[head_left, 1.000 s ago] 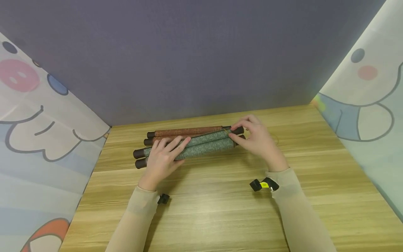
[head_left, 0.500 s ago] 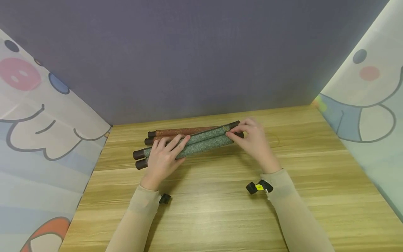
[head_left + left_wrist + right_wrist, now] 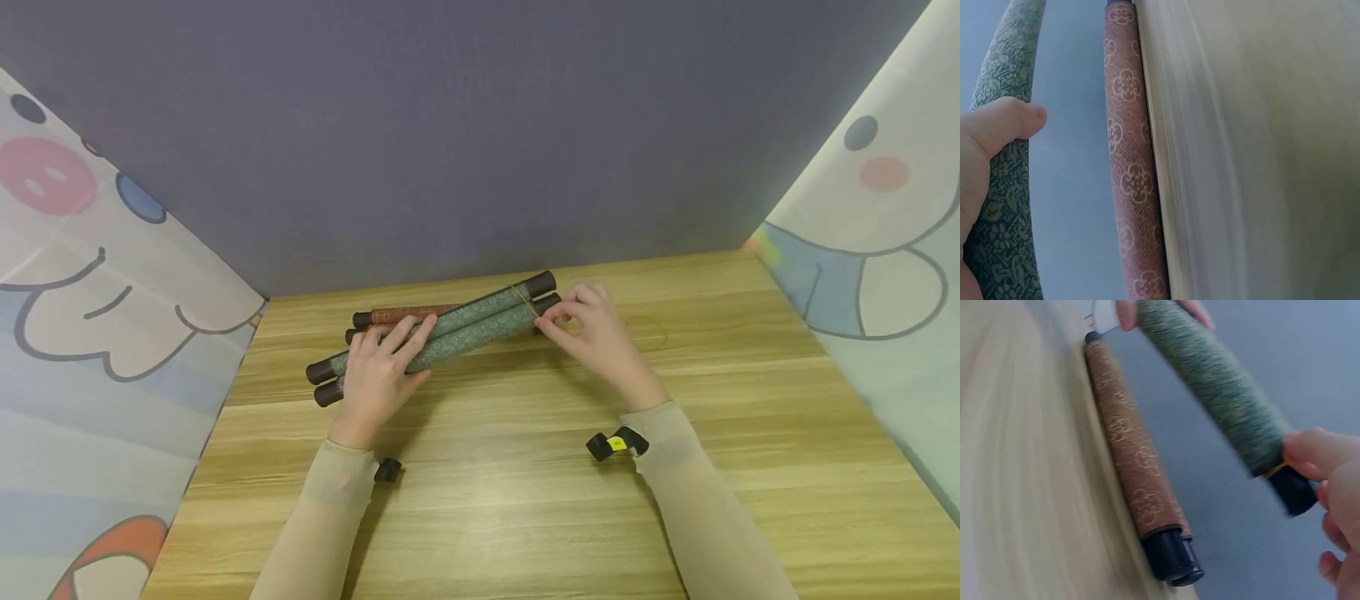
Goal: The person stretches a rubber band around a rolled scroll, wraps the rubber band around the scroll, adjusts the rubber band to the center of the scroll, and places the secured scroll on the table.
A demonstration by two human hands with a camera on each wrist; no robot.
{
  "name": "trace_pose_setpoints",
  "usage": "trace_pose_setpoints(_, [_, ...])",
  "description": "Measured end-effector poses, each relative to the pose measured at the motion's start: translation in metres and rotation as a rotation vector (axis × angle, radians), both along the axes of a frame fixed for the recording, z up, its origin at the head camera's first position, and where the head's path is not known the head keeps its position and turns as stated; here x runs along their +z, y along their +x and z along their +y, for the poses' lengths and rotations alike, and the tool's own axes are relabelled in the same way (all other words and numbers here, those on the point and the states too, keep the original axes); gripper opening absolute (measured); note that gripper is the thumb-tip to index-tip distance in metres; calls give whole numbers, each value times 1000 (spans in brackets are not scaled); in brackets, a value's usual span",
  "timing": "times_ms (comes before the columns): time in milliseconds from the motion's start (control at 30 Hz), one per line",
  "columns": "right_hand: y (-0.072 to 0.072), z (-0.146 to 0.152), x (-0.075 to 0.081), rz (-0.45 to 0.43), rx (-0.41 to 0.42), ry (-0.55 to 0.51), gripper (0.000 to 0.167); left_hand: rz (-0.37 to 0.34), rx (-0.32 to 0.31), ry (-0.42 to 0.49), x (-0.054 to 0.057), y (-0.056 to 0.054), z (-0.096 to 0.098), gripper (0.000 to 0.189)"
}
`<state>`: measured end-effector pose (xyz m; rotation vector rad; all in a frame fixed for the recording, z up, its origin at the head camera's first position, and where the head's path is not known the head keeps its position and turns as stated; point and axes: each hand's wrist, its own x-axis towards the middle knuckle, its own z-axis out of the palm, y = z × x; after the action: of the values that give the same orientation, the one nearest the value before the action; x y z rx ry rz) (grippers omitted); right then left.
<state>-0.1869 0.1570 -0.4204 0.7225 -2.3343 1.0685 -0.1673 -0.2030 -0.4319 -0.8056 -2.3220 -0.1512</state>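
Rolls in green cloth (image 3: pixel 480 327), 2 of them side by side w/ dark ends, are a bit left of the mid of the wood table (image 3: pixel 510 508). They slant: right ends go back twd the grey wall (image 3: pixel 480 150), left ends come nearer the person. L hand (image 3: pixel 378 371) is laid over the left half, fingers on top & thumb on the near side, so its grip is holding the green rolls. R hand (image 3: pixel 588 333) is by the right ends. Its grip is a pinch, thumb & finger tips tight on a thin yellow string (image 3: pixel 524 298), which goes across the green cloth close to the dark ends. The R wrist pic is blurry there, but the thumb looks to be touching the cloth too. Can't tell if the green rolls are up off the table. Behind them, partly hid, are 2 red-brown rolls (image 3: pixel 408 315), also w/ dark ends, & gold flower shapes on the cloth. Both arms have tan sleeves (image 3: pixel 697 483), w/ a small black cam (image 3: pixel 386 471) at the L wrist & another (image 3: pixel 600 447), w/ a yellow tag, at the R.
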Motion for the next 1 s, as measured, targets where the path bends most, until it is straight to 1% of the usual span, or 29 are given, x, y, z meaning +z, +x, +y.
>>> trace_pose_setpoints(33, [-1, -1, -2, 21, -1, 1, 10, 8, 3, 9, 0, 0, 0, 105])
trace_pose_setpoints(100, [-2, -3, -7, 24, -14, -6, 10, 18, 5, 28, 0, 0, -1, 106])
trace_pose_setpoints(167, [-3, -5, -12, -15, -18, -15, 10, 15, -4, 45, 0, 1, -1, 106])
trace_pose_setpoints(300, [-3, -10, -20, -145, -14, -54, 10, 11, -22, 75, -2, 1, 1, 107])
trace_pose_setpoints(400, [-2, -13, -24, -201, -6, -88, 7, -1, -22, 81, -3, 1, 4, 105])
trace_pose_setpoints(500, [1, -17, -24, -205, 28, -93, 5, -16, -5, 81, -5, 2, 5, 104])
trace_pose_setpoints(633, [5, -21, -20, -184, 77, -87, 8, -27, 12, 91, -6, 3, 5, 105])
trace_pose_setpoints(700, [6, -21, -19, -187, 60, -99, 8, -33, 8, 96, -6, 3, 5, 106])
trace_pose_setpoints(800, [5, -20, -20, -201, 4, -129, 7, -38, -5, 99, -7, 3, 6, 106])
trace_pose_setpoints(900, [3, -20, -23, -220, -49, -145, 10, -43, -24, 113, -8, 3, 6, 102])
trace_pose_setpoints(967, [0, -19, -29, -224, -77, -83, 18, -57, -59, 156, -7, 3, 8, 97])
trace_pose_setpoints(1000, [-1, -18, -36, -223, -72, -49, 22, -68, -82, 183, -5, 4, 9, 95])
